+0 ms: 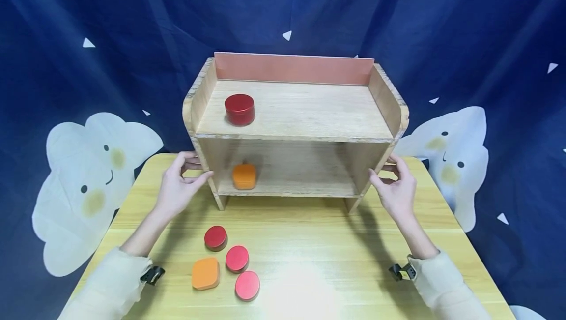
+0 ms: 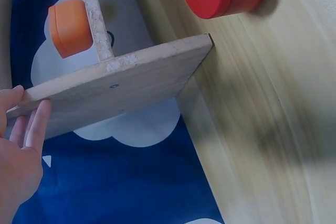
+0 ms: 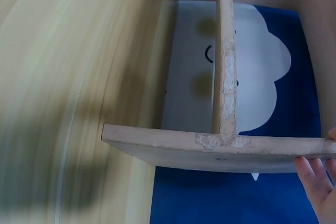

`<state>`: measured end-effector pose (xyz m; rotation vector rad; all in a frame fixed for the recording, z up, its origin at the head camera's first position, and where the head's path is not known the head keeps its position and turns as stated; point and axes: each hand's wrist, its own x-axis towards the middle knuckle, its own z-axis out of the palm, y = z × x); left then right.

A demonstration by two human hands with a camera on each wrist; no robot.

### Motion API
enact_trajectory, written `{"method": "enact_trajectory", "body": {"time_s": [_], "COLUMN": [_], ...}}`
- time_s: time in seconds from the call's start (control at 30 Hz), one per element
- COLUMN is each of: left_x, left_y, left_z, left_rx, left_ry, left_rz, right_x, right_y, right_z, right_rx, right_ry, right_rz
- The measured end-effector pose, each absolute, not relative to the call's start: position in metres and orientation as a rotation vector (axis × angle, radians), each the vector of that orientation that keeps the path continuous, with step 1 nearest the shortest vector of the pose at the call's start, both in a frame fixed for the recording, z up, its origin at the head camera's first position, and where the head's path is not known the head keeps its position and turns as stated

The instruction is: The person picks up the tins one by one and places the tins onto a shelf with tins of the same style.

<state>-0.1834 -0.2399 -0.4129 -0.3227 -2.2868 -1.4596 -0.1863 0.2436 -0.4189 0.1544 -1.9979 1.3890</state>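
Note:
A two-tier wooden shelf [image 1: 305, 111] with a pink back strip stands on the table. My left hand [image 1: 178, 187] grips its left side panel, thumb on the front edge and fingers against the outer face, as the left wrist view also shows. On the opposite side my right hand [image 1: 399, 189] holds the right panel [image 3: 157, 142] between thumb and fingers. One round red tin [image 1: 240, 110] sits on the upper board, toward the left. Below it, an orange rounded-square tin [image 1: 244, 176] rests on the lower board, also at the left.
On the table [image 1: 318, 231], in front of the shelf's left half, lie three round red tins, one of them nearest the shelf [image 1: 215, 238], and an orange rounded-square tin [image 1: 205, 274]. A dark blue curtain [image 1: 283, 10] with white cloud shapes hangs behind.

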Motion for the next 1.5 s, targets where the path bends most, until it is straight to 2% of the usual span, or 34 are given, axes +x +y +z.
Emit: {"method": "enact_trajectory", "body": {"time_s": [0.83, 1.27, 1.5], "left_x": [-0.193, -0.192, -0.190], "left_y": [-0.227, -0.229, -0.227], "left_z": [-0.419, -0.417, -0.415], "left_rx": [-0.362, -0.359, -0.366], "left_ry": [-2.279, -2.282, -2.281], "left_rz": [-1.442, -1.463, -1.473], "right_x": [-0.188, -0.162, -0.150], "right_y": [0.255, 0.245, 0.239], "right_z": [-0.418, -0.428, -0.436], "right_rx": [0.077, 0.026, 0.235], "right_ry": [-2.016, -2.009, -1.909], "right_rz": [1.345, 1.366, 1.241]}}
